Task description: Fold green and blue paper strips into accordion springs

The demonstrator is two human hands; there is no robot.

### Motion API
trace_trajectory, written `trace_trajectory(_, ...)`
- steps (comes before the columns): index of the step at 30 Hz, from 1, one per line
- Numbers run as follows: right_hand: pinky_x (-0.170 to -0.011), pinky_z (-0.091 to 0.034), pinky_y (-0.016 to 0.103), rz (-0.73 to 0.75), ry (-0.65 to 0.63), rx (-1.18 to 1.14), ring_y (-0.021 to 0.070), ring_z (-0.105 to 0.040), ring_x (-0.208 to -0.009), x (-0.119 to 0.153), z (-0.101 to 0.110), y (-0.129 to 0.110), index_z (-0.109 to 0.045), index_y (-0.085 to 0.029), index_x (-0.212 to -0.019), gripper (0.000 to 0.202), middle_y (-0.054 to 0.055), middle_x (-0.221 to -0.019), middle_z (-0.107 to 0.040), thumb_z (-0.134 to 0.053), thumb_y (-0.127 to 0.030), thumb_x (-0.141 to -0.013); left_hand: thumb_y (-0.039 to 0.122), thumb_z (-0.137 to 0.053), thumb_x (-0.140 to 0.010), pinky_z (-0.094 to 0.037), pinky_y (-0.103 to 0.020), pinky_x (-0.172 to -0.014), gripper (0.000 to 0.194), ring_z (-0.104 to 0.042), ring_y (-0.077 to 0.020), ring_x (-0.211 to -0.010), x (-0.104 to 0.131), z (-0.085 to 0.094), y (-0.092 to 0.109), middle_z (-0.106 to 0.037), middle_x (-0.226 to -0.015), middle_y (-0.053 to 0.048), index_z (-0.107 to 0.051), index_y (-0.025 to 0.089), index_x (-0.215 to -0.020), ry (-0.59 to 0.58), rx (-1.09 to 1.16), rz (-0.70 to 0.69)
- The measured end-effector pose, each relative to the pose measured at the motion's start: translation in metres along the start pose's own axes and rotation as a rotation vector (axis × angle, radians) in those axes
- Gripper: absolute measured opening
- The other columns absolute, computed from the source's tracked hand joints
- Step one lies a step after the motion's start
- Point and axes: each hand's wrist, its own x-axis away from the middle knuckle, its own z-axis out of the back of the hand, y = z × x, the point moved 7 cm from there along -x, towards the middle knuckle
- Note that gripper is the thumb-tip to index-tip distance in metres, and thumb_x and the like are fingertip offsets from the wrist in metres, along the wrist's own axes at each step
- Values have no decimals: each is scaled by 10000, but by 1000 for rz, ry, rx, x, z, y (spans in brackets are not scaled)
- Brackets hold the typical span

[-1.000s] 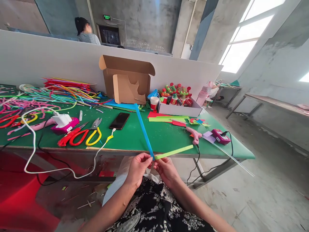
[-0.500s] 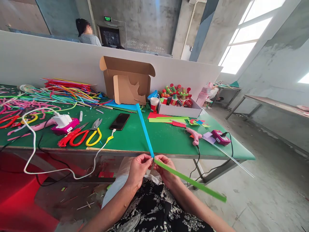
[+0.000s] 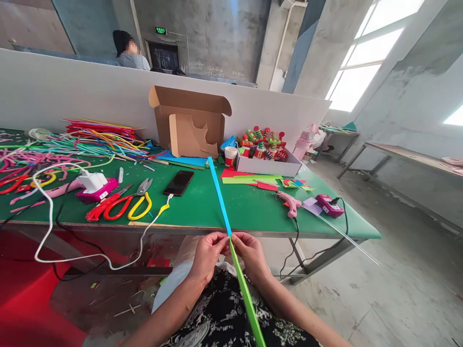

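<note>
"Beyond the fingertips (image 3: pixel 221 244), a blue strip (image 3: pixel 219 197) is stretching away over the green table (image 3: pixel 251 207), its long axis leaning slightly left."

"And the other one?"

"That green strip (image 3: pixel 246 291) is running the opposite way, from the fingertips back over the person's lap, slanting right. The two are meeting right at the pinch."

"Which hand is nearer that meeting point?"

"Neither, I'd say. The left hand (image 3: pixel 206 255) is sitting just left of it, the right hand (image 3: pixel 252 255) just right, nearly touching each other."

"Are they gripping anything?"

"Both are pinching tightly, no gap showing. The left seems to be holding the blue end, the right the green end; how the ends are overlapping, I can't tell."

"And the pose?"

"Both wrists are turning inward, knuckles facing up, forearms slanting in from below. A pink glue gun (image 3: pixel 291 206) is lying well right of the fingers, a phone (image 3: pixel 179 183) ahead and left."
</note>
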Motion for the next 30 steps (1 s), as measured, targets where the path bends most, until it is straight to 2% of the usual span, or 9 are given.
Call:
trace_trajectory(7,-576,-496,268,-4,9,32,137,-597,-530,-4,4,-2,-729,-204,-704,240,5,-604,-678,-795,-423,-631,457,-824,-518,-408,-234,-531,355,-515,-117,-543,-7,1,2,-591,-581,-8,-648,159,-600,2,-8,-41)
trace_trajectory(11,-586,-510,262,3,54,-18,125,-593,-519,-6,8,-8,-718,-190,-684,241,9,-608,-675,-812,-400,-611,433,-815,-528,-430,-238,-569,375,-553,-129,-601,-10,4,3,-635,-681,-19,-659,159,-730,22,34,-34)
trace_trajectory(14,-595,-519,262,20,100,-62,113,-576,-505,-5,10,-13,-713,-177,-674,253,0,-575,-649,-824,-389,-592,387,-819,-540,-417,-222,-573,385,-554,-127,-646,-7,3,7,-642,-745,-15,-647,168,-806,-24,-18,-57)
trace_trajectory(18,-591,-520,258,30,125,-103,112,-581,-510,-2,10,-14,-710,-182,-666,258,-3,-584,-655,-827,-396,-581,409,-804,-584,-394,-209,-553,352,-533,-125,-646,-1,-3,9,-615,-709,11,-613,196,-789,-100,-79,-55)
trace_trajectory(24,-573,-525,276,-22,94,-103,138,-613,-510,-1,7,-5,-707,-194,-699,235,11,-593,-683,-818,-378,-605,553,-742,-605,-368,-224,-527,393,-466,-115,-539,0,0,12,-521,-553,39,-580,197,-643,23,-112,-93)
trace_trajectory(30,-639,-546,305,-35,47,-152,158,-656,-572,-3,6,0,-701,-199,-705,224,25,-644,-708,-815,-371,-618,523,-750,-585,-364,-227,-535,365,-460,-116,-535,-3,6,9,-537,-545,28,-596,192,-598,55,-148,-102)
